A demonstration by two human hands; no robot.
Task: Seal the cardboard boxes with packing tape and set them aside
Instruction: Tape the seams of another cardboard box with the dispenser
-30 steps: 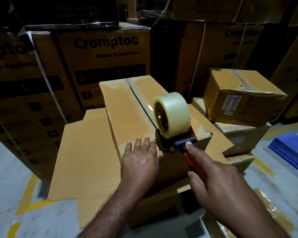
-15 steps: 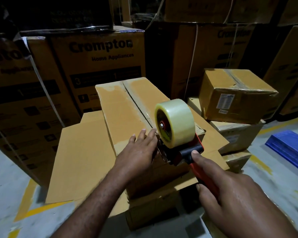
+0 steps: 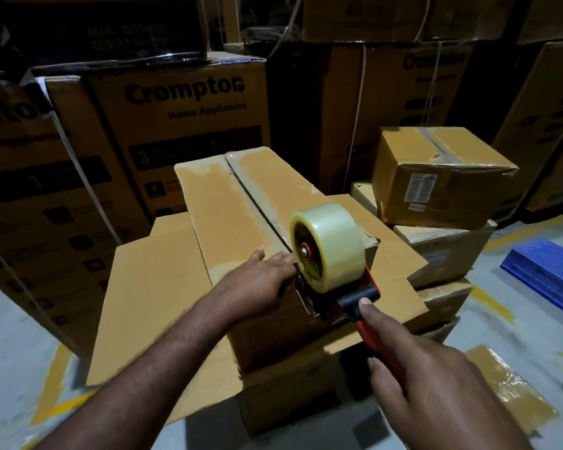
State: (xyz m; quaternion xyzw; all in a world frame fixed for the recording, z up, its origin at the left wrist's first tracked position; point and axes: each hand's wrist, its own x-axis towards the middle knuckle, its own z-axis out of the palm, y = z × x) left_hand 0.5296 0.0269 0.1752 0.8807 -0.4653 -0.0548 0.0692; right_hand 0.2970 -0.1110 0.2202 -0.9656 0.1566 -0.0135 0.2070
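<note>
Back and down comes the tape dispenser (image 3: pixel 333 302), now hanging over the near edge of the cardboard box (image 3: pixel 238 209) where a second ago it sat up on the lid, and the left hand (image 3: pixel 257 284) has slid in toward the seam. Two hands at work, one tool between them. That left hand lies flat, fingers straight, pressing the lid just beside the dispenser's front. The right hand (image 3: pixel 436 394) is wrapped round the red handle, forefinger stretched out onto the black bar above it. One tape roll (image 3: pixel 327 246), clear and full, stands on edge on the dispenser.

The box sits dead centre, two top flaps meeting in one dark seam that runs from the far edge down to the roll. Under it lies one flat cardboard sheet (image 3: pixel 150 306), and under that one lower box (image 3: pixel 290 404).

Off to the right, three boxes in a stack: the labelled box (image 3: pixel 436 177) on top, tilted and taped, then a second box (image 3: pixel 446 251), then a third box (image 3: pixel 446 300). One blue slab (image 3: pixel 546 271) lies on the floor beyond. Behind, three printed cartons (image 3: pixel 182 118) show brand lettering.
</note>
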